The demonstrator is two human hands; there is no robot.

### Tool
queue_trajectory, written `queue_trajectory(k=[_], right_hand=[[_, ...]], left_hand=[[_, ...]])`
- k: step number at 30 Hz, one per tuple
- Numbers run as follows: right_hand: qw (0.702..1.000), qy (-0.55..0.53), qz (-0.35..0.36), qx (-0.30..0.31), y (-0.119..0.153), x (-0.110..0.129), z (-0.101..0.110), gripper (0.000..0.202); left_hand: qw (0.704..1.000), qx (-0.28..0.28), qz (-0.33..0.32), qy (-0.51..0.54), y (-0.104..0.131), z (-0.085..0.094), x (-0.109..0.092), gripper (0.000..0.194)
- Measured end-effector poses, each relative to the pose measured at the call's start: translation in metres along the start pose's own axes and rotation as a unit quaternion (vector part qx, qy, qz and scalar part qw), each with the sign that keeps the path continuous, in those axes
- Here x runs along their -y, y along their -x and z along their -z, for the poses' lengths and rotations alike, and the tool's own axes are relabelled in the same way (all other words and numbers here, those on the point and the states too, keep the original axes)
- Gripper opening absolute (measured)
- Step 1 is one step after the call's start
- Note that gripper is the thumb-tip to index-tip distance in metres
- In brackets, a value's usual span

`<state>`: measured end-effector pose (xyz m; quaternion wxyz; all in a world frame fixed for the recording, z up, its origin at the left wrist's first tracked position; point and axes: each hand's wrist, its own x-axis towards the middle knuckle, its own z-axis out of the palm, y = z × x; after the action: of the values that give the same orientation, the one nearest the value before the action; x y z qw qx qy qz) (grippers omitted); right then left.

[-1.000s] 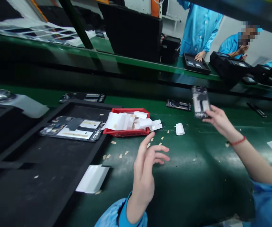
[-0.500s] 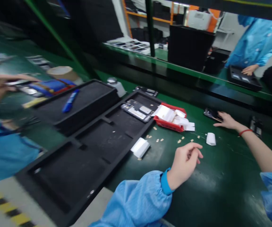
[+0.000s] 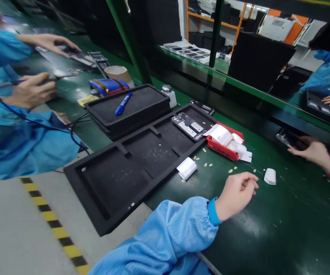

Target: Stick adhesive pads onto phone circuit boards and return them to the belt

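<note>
My left hand hovers over the green bench with its fingers loosely curled in; nothing shows in them. Just right of its fingertips lies a small folded white paper. At the right, my right hand has its thumb and fingers round the edge of a dark opened phone, tilted near the back of the bench; the fingers are partly in shadow. Another opened phone rests in the far compartment of the long black tray. A red bin of white paper pieces stands beside that tray.
Small tan scraps and a folded white sheet lie before the bin. Behind the tray are a black box with a blue marker on it and a dispenser bottle. A co-worker's hands work at the left.
The view has swung left. My right hand has closed on the dark phone, which is now tilted. My left hand keeps its loose curl. The co-worker at left shows more fully.
</note>
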<state>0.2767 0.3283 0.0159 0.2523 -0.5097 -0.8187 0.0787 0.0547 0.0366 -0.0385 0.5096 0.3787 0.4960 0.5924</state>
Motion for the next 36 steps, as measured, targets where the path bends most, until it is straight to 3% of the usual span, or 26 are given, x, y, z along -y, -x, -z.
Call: queue_trajectory(k=[2, 5, 6, 8, 10, 12, 16, 19, 22, 28, 36], right_hand=[[1.000, 0.005, -0.016, -0.020, 0.025, 0.022, 0.007, 0.045], [0.998, -0.063, 0.017, -0.020, 0.095, 0.066, 0.000, 0.057], [0.994, -0.099, 0.048, 0.002, 0.121, 0.082, -0.006, 0.059], [0.986, -0.137, 0.090, 0.025, 0.166, 0.112, -0.020, 0.062], [0.981, -0.176, 0.082, 0.025, 0.190, 0.137, -0.030, 0.066], [0.972, -0.224, 0.070, -0.002, 0.194, 0.154, -0.033, 0.057], [0.954, -0.276, 0.103, -0.058, 0.179, 0.178, -0.025, 0.017], [0.942, -0.313, 0.109, -0.054, 0.173, 0.193, -0.025, 0.008], [0.931, -0.345, 0.109, -0.048, 0.175, 0.203, -0.030, 0.007], [0.931, -0.314, 0.158, -0.097, 0.179, 0.200, -0.035, 0.013], [0.929, -0.287, 0.213, -0.099, 0.177, 0.197, -0.033, 0.018]], left_hand=[[1.000, -0.009, -0.010, 0.002, 0.001, 0.001, -0.002, 0.043], [0.998, 0.031, -0.053, 0.016, 0.002, 0.003, -0.005, 0.093], [0.995, 0.047, -0.079, 0.027, 0.003, 0.004, -0.004, 0.095], [0.989, 0.052, -0.129, 0.041, 0.004, 0.006, -0.003, 0.079], [0.987, 0.021, -0.157, 0.029, 0.006, 0.008, -0.001, 0.060], [0.987, -0.005, -0.161, 0.003, 0.008, 0.009, -0.001, 0.055], [0.978, -0.040, -0.206, -0.019, 0.009, 0.008, -0.003, 0.060], [0.958, -0.081, -0.268, -0.059, 0.011, 0.008, -0.006, 0.035], [0.946, -0.101, -0.293, -0.096, 0.011, 0.012, -0.012, 0.017], [0.937, -0.079, -0.312, -0.132, 0.013, 0.020, -0.027, 0.015], [0.932, -0.131, -0.303, -0.150, 0.013, 0.016, -0.021, 0.008]])
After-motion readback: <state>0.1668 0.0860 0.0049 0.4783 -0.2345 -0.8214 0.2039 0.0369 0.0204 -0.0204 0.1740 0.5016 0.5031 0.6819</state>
